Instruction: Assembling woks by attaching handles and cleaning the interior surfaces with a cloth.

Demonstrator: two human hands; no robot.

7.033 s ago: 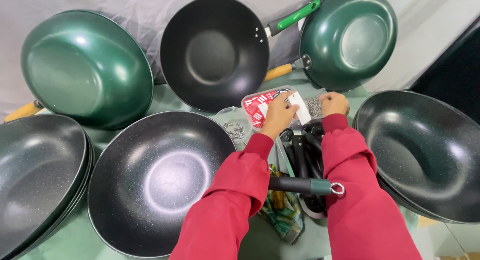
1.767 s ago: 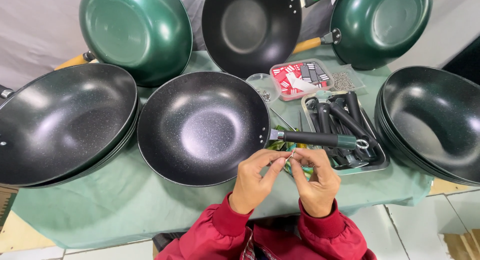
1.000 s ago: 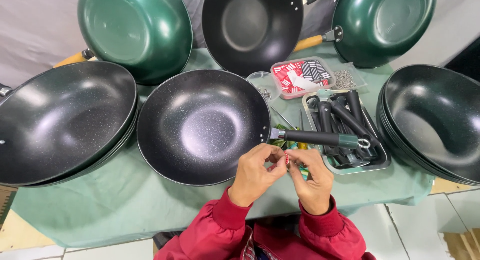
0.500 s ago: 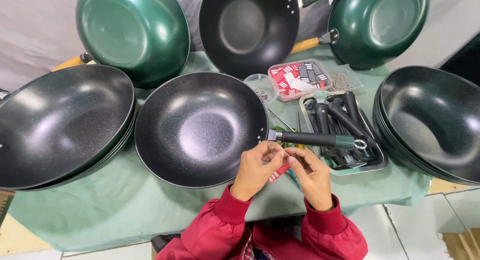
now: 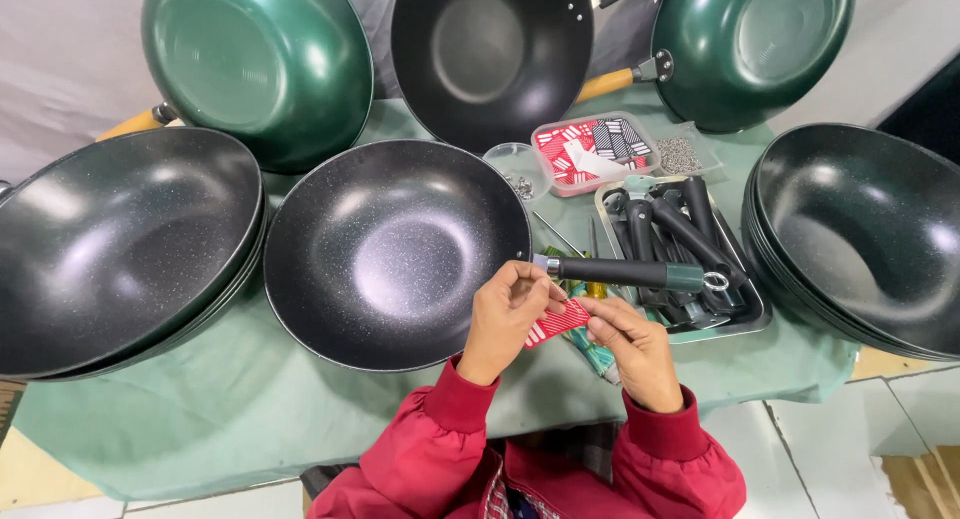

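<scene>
Small red-and-white striped label (image 5: 557,322) was pinched between left hand (image 5: 505,316) and right hand (image 5: 636,346) fingertips, just below wok handle (image 5: 628,273).

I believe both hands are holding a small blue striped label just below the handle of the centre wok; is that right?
Not quite: the label is red with white stripes, not blue. In the head view, the left hand and right hand hold it just below the centre wok's handle.

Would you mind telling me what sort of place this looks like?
Probably a cookware assembly bench: stacked woks on a green-covered table, a tray of loose handles, and both hands holding a small red label.
</scene>
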